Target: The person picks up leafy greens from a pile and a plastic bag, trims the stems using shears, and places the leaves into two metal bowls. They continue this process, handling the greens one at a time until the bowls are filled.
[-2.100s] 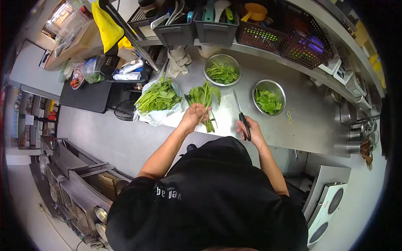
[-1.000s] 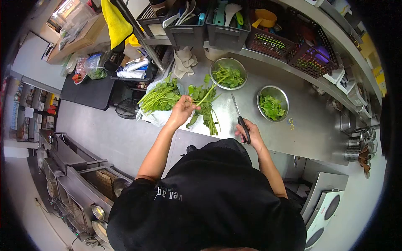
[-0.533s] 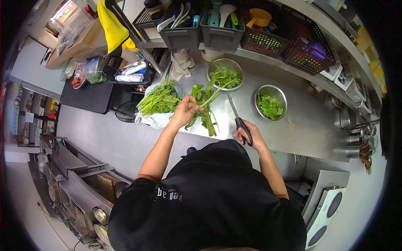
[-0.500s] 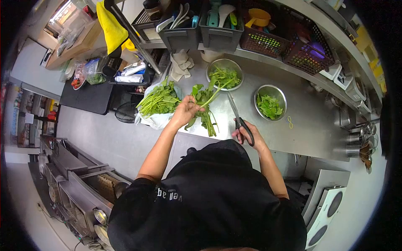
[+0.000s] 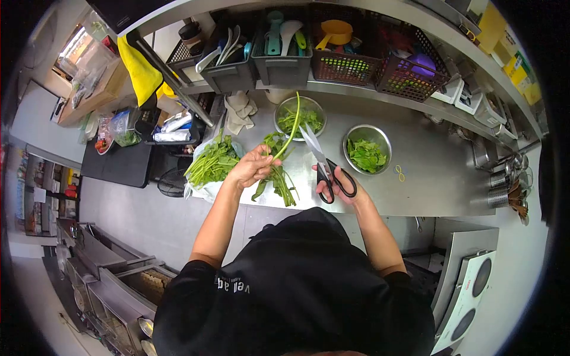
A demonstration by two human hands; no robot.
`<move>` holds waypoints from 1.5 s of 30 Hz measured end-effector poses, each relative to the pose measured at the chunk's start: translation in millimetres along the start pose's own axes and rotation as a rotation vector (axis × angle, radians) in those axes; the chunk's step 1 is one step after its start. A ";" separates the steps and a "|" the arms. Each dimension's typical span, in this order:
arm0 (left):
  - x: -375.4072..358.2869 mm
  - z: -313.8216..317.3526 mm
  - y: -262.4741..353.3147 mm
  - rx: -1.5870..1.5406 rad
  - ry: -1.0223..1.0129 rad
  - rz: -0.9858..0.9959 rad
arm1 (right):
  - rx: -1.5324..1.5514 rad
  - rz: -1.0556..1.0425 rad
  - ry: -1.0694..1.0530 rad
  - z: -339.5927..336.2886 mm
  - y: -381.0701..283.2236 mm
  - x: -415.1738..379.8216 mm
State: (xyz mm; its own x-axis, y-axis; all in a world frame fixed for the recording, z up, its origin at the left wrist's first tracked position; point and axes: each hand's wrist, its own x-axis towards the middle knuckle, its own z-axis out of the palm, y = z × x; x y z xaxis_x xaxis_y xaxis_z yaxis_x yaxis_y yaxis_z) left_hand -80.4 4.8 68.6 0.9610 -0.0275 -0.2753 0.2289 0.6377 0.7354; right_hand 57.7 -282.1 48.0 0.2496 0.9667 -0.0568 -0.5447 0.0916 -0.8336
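My left hand [image 5: 254, 167] pinches a long green stem [image 5: 295, 121], which points away from me past the edge of the far bowl. In my right hand [image 5: 344, 188] are black-handled scissors [image 5: 320, 155], their blades parted close to the stem. Loose leafy greens [image 5: 285, 191] lie beside and partly behind my left hand. Farther left, a bunch of leafy stems [image 5: 212, 163] rests on a white plastic bag [image 5: 202, 191]. Cut greens fill part of the far metal bowl [image 5: 320, 111] and the right metal bowl [image 5: 388, 151].
A yellow-green band [image 5: 399, 173] lies on the steel counter [image 5: 436, 184] right of the bowls. A crumpled cloth [image 5: 240, 113] sits at the back. Utensil bins [image 5: 282, 62] and baskets [image 5: 344, 65] line the shelf above. A black board [image 5: 116, 163] is at left.
The scissor blades have spread apart and moved nearer the stem. The held stem has swung to point more steeply away from me. The whole view has shifted slightly.
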 end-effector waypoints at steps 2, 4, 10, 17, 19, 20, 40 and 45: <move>5.1 -2.4 0.5 -0.033 -0.016 -0.033 | 0.011 0.010 -0.021 0.5 -1.7 5.5; 10.9 -4.6 1.3 -0.014 -0.014 -0.040 | 0.016 -0.003 -0.013 2.9 -5.1 10.7; 30.5 -12.1 5.6 -0.103 0.005 -0.054 | 0.096 0.025 0.058 -8.2 -5.1 34.1; 58.3 -21.5 6.5 -0.118 0.054 -0.136 | 0.111 0.056 0.138 -21.0 -9.5 56.4; 65.5 -24.5 5.0 -0.112 0.069 -0.155 | 0.116 0.069 0.141 -25.0 -10.7 60.9; 69.3 -26.4 4.9 -0.115 0.062 -0.163 | 0.112 0.064 0.154 -26.7 -10.9 63.0; 98.3 -41.5 10.5 -0.189 -0.013 -0.234 | 0.059 0.092 0.183 -40.0 -11.6 73.1; 95.0 -30.9 12.6 -0.160 0.031 -0.266 | 0.039 0.068 0.189 -36.3 -12.5 68.1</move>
State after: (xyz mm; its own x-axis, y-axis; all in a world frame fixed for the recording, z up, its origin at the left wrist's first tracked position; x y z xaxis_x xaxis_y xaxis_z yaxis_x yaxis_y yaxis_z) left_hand 9.0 34.0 32.6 0.8649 -0.1880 -0.4654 0.4422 0.7242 0.5292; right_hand 110.5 -226.0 34.6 0.3548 0.9094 -0.2172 -0.5951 0.0405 -0.8027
